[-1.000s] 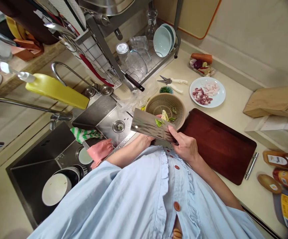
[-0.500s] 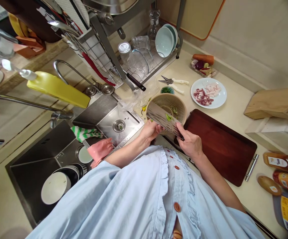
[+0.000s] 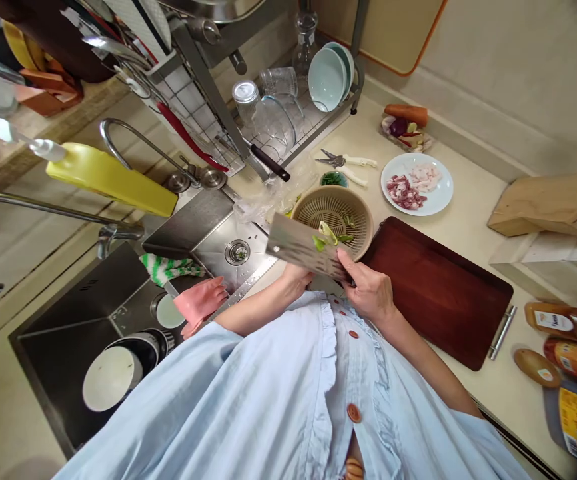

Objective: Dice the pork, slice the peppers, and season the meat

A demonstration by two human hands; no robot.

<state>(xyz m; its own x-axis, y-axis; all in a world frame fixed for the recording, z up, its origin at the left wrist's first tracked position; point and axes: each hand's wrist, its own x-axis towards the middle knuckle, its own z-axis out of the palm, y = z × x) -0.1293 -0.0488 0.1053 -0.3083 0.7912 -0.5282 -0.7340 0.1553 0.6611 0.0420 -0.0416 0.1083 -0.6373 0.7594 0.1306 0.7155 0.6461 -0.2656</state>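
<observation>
My right hand (image 3: 372, 288) is closed around the handle end of a broad cleaver (image 3: 288, 248), its thumb along the blade. The blade lies nearly flat over the near rim of a beige colander (image 3: 367, 220). Green pepper pieces (image 3: 324, 235) show at the blade's far edge. My left hand (image 3: 296, 279) is close under the cleaver; the blade hides most of its fingers and whatever they may hold. Some green strips (image 3: 348, 221) lie in the colander. To the right of the colander is a dark wooden cutting board (image 3: 441, 293).
A plate (image 3: 443, 200) of cut meat, white-handled scissors (image 3: 348, 161) and a small bowl of chopped greens (image 3: 334, 179) are behind the colander. On my left is a double sink (image 3: 168, 223) with pink gloves (image 3: 201, 300). Bottles (image 3: 558, 320) stand at right.
The cleaver has swung left and toward me, uncovering more of the colander. My right hand moved left with it; my left hand's fingers went behind the blade.
</observation>
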